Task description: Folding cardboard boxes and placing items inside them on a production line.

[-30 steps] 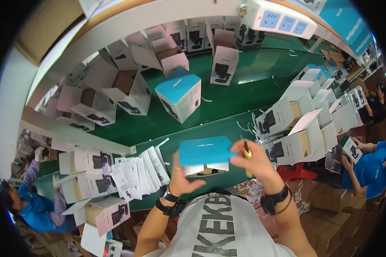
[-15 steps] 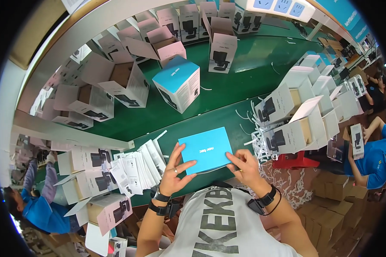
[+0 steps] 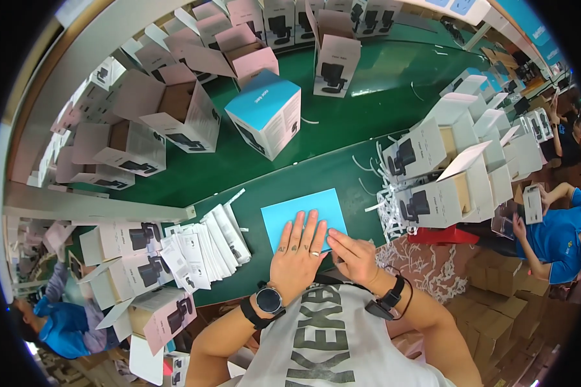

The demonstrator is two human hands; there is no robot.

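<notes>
Directly before me stands a carton with a bright blue top (image 3: 329,205), seen from almost straight above, so its sides are mostly hidden. My left hand (image 3: 298,261) lies flat across the near half of this top, fingers stretched out and pointing away from me. At the near right corner is my right hand (image 3: 355,258), its fingers held together and closed on the carton's edge; the thumb is mostly hidden. Left of the carton, a fanned stack of white leaflets (image 3: 216,248) lies on the green table (image 3: 252,187).
Open printed cartons stand left (image 3: 132,274), right (image 3: 426,151) and along the raised green shelf (image 3: 381,97), where a closed blue-topped carton (image 3: 265,113) sits. White paper strips (image 3: 388,206) lie at right. Co-workers in blue shirts (image 3: 549,235) work on both sides.
My left hand has moved right, from the carton's left edge to flat on its blue top. My right hand has shifted slightly left and nearer, to the near right corner.
</notes>
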